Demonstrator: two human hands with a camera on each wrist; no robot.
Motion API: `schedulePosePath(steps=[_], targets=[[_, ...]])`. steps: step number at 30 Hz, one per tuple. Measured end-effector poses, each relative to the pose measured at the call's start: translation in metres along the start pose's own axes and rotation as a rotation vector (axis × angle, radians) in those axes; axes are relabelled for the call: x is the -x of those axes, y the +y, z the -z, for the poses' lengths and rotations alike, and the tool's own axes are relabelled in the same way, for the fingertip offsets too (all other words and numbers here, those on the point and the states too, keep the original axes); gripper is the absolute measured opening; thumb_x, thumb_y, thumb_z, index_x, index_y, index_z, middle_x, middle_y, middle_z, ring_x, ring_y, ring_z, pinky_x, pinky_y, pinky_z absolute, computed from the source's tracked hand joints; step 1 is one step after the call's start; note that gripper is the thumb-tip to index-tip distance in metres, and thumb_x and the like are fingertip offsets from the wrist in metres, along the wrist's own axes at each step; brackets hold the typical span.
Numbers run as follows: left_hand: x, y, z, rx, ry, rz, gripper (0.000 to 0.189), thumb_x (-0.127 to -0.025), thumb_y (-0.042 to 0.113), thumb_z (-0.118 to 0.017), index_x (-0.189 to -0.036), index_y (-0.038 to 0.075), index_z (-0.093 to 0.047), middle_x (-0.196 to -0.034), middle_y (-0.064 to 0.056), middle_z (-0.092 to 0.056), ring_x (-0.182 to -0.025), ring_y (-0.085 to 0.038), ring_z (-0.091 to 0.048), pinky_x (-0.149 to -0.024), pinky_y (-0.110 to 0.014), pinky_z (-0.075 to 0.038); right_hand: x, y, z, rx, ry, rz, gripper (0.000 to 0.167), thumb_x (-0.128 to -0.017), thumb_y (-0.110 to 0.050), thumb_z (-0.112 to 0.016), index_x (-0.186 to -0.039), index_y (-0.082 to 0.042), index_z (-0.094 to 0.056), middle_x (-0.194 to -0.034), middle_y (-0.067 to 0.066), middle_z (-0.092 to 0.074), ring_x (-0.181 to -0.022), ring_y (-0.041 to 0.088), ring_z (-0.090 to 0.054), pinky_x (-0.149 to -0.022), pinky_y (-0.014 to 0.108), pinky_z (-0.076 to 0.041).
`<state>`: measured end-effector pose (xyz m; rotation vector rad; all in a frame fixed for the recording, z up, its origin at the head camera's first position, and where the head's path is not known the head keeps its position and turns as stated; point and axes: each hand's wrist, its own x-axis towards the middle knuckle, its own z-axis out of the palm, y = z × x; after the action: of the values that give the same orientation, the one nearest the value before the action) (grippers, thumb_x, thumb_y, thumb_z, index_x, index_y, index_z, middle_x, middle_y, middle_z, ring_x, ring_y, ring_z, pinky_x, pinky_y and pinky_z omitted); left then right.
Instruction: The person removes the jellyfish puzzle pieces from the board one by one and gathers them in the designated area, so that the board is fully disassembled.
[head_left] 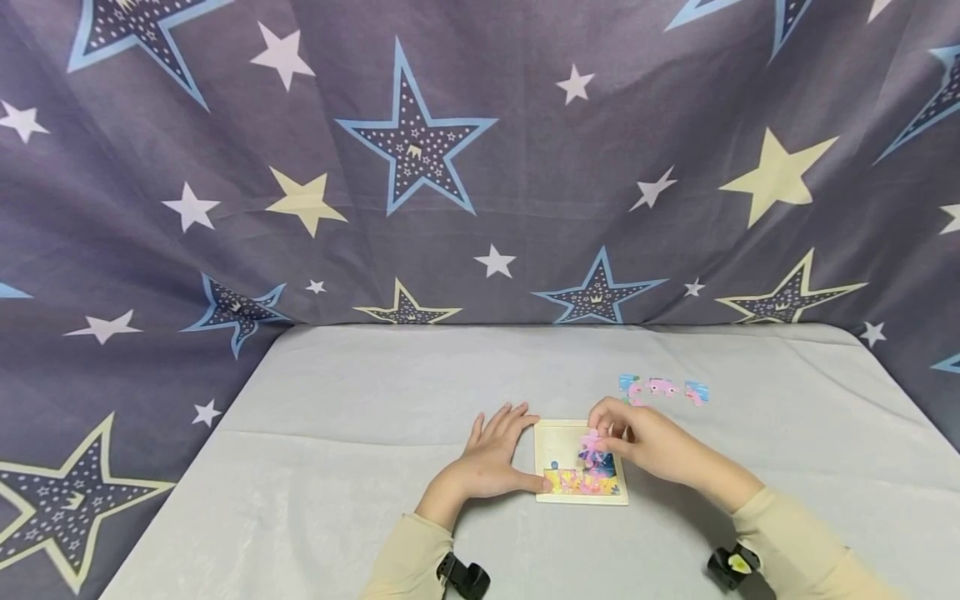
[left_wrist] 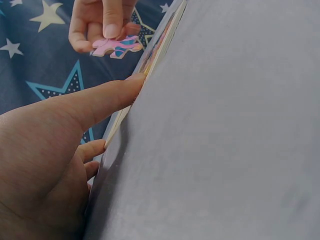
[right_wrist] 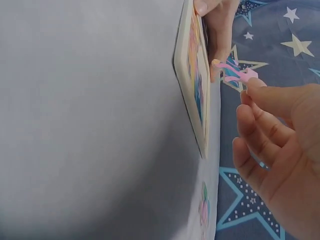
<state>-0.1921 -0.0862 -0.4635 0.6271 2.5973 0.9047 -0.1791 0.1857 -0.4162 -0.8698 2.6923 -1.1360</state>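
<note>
A square wooden puzzle tray (head_left: 581, 499) lies on the table, with joined pieces along its near side and up its right part. My left hand (head_left: 487, 462) rests at the tray's left side, fingers straight and spread, the thumb (left_wrist: 112, 97) on the near left corner. Between thumb and fingers, my right hand (head_left: 652, 442) pinches a pink and blue jigsaw piece (left_wrist: 116, 47). That piece is held above the tray, as the right wrist view also shows, and overlaps the placed pieces in the head view.
Several loose jigsaw pieces (head_left: 662, 387) lie on the table beyond the tray, to the right. A light grey cloth (head_left: 360, 500) covers the table. At its far edge hangs a dark curtain (head_left: 465, 250) with stars.
</note>
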Motion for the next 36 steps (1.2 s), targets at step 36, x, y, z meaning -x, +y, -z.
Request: schedulePosePath(steps=[36], targets=[[0.000,-0.002,-0.001,0.004,-0.001,0.004,0.096,-0.075,0.050,-0.082,-0.155,0.021,-0.037,-0.172,-0.003,-0.019,-0.161,-0.028,-0.005,-0.127,-0.058,0.011,0.027,0.067,0.053,0.112,0.224,-0.198,0.018,-0.086,0.001,-0.075,-0.103,-0.002,-0.071,-0.082,0.003,-0.073,-0.071,0.003,-0.061,-0.062,0.021,-0.052]])
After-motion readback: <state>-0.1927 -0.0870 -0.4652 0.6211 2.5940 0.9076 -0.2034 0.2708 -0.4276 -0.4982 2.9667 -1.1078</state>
